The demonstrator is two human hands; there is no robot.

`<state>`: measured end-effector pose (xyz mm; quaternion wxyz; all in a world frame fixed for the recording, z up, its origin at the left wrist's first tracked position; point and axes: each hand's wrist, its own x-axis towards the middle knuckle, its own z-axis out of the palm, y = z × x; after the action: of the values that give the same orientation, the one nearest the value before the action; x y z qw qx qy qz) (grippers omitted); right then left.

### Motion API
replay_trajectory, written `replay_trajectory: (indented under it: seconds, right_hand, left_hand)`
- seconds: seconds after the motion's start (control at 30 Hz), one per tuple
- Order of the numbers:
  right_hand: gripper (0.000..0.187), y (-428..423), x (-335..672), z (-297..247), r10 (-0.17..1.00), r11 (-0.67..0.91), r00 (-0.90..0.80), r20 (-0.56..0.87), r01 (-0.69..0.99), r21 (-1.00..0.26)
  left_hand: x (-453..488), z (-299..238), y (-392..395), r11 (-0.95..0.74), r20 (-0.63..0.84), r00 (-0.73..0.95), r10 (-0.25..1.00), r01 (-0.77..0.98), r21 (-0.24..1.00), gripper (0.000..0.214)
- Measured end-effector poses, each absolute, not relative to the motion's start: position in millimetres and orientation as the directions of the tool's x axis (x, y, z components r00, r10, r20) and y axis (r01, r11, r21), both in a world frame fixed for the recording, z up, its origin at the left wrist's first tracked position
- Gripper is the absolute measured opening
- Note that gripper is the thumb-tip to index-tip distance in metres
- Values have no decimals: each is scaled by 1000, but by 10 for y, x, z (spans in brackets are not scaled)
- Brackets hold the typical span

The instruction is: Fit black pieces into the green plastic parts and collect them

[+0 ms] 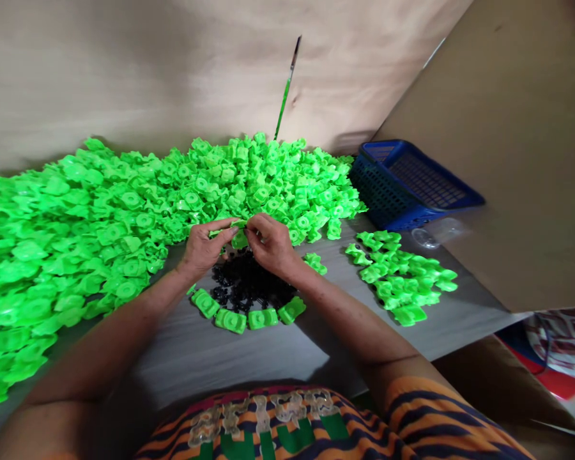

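Observation:
My left hand (207,245) grips a bright green plastic piece (239,239) between thumb and fingers. Against the same piece, my right hand (270,241) has its fingers pinched on a tiny black part, mostly hidden by the fingertips. Just below both hands lies a heap of small black parts (249,281). Several green pieces with round centres, such as this green toy-like piece (230,321), form a curved row along the near side of the heap. Another green piece (315,262) rests beside my right wrist.
A large pile of green pieces (100,217) covers the table's left and back. To the right are a blue basket (412,185), a clear plastic cup (426,238) and a smaller green group (402,275). A thin green-handled brush (284,102) stands against the back panel.

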<state>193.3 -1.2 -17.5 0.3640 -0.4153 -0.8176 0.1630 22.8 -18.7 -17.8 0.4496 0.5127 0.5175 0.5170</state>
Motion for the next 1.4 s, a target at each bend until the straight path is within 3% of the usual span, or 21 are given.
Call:
replay_trajectory:
  seconds: [0.2,0.37,0.47,0.53,0.63,0.7,0.8,0.97,1.4]
  right_hand:
    - [16,-4,1909,-216,808,590,-373,456,521,-617]
    - [15,46,1951,-167,822,570,-356,446,483,-665]
    - [13,128,2051,-79,857,512,-364,365,518,-685]
    - [13,172,2110,-27,879,471,-395,267,634,-613]
    - [22,176,2122,8,876,467,-479,51,819,-332]
    - [29,145,2080,6,862,486,-501,-85,861,-151]
    - [34,100,1998,-14,846,506,-500,-187,862,-20]
    - [36,95,1930,-50,844,504,-488,-223,864,14]
    - [36,131,1920,-128,845,488,-486,-225,871,-51]
  left_hand:
    - [229,-173,-199,-55,58,-62,996,39,998,35]
    - [282,-161,-193,55,-63,-88,994,-94,994,46]
    - [271,-114,-155,104,-129,-120,984,-194,976,51]
    - [237,-76,-122,126,-159,-129,979,-231,965,51]
    - [187,-45,-89,143,-180,-129,975,-255,956,55]
    - [175,-52,-85,141,-173,-111,979,-252,957,56]
    - [184,-81,-98,147,-165,-60,985,-232,961,52]
    - [215,-87,-126,152,-162,-18,987,-258,954,57]
    - [207,-72,-146,173,-163,56,985,-307,936,40]
